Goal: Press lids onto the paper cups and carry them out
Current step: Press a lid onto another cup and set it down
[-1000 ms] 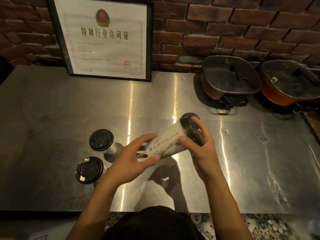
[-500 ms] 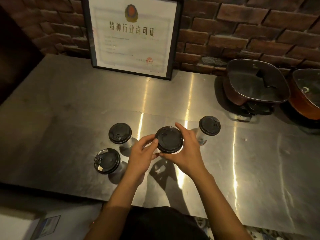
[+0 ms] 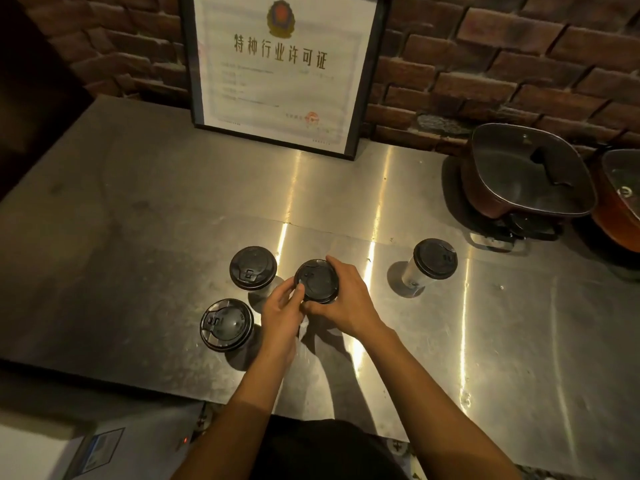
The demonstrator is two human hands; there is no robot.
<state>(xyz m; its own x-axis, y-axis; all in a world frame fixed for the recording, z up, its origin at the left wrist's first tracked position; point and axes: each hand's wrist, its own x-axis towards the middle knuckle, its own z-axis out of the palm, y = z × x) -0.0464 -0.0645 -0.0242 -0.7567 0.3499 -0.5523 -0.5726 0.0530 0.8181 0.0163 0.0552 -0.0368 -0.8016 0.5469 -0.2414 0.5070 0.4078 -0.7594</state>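
Observation:
A paper cup with a black lid (image 3: 317, 280) stands upright on the steel counter (image 3: 138, 237), held between both hands. My left hand (image 3: 280, 311) grips its left side, thumb on the lid's rim. My right hand (image 3: 343, 299) wraps the right side, fingers curled over the lid's far edge. Two more lidded cups stand to the left: one (image 3: 252, 268) at the back, one (image 3: 227, 323) nearer me. A third lidded cup (image 3: 434, 259) stands apart to the right. The held cup's body is hidden under my hands.
A framed certificate (image 3: 284, 71) leans on the brick wall at the back. Two square lidded pots (image 3: 526, 174) (image 3: 620, 199) sit at the right rear. A white box (image 3: 52, 448) lies below the counter's front edge at lower left.
The cup was tilted on its side in my hands a second ago; it now stands upright on the counter, lowered and shifted left beside the two left cups.

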